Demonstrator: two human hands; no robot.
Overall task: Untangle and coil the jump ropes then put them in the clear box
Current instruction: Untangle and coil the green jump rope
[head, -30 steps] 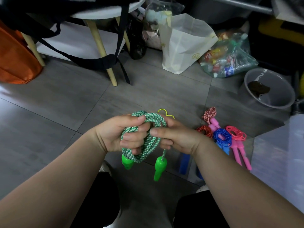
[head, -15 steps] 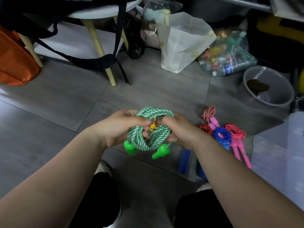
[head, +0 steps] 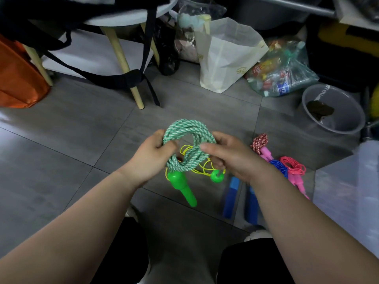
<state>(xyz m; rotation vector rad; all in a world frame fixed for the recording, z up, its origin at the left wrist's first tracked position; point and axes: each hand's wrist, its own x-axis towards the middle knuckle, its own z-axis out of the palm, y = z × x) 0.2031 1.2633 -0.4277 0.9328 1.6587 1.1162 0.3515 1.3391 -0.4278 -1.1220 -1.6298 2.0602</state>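
Coiled green rope (head: 188, 128) is held mid-air over the floor (head: 82, 140). Left hand (head: 151, 158) grips the coil's left side, right hand (head: 231, 158) pinches its right side. Braided cord looks soft, light and springy, so it probably unwinds if let go. Best to hold across all loops, not by the dangling handles (head: 182, 187). Thin yellow cord (head: 190, 149) behind the coil: tie or another rope, can't tell. Box (head: 348, 191) is cut off at the right edge.
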